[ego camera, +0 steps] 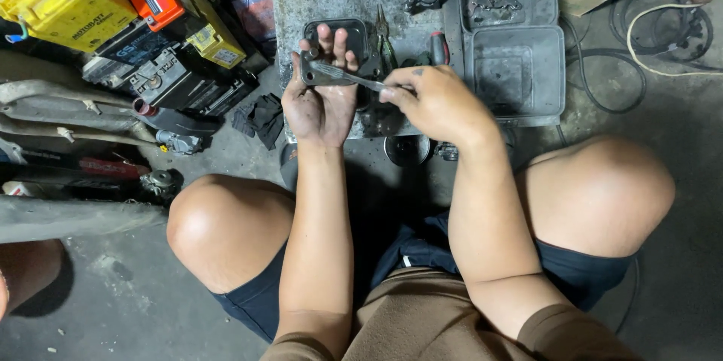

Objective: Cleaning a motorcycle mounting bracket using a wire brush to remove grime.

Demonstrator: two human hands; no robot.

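greasy metal is the risk: the small dark part (310, 67) lies in the left hand (320, 101), fingers curled loosely around it, while the right hand (433, 101) clamps its fingers on a slim steel tool (346, 76) that could skid off into the palm.

Small dark part (310, 67) in left hand (320, 94): mostly covered by fingers, kind unclear. Tool (348, 78) handle end buried in right hand (433, 101). Yellow battery (56, 0) cut by top-left edge; round object (407, 149) half hidden under wrist.
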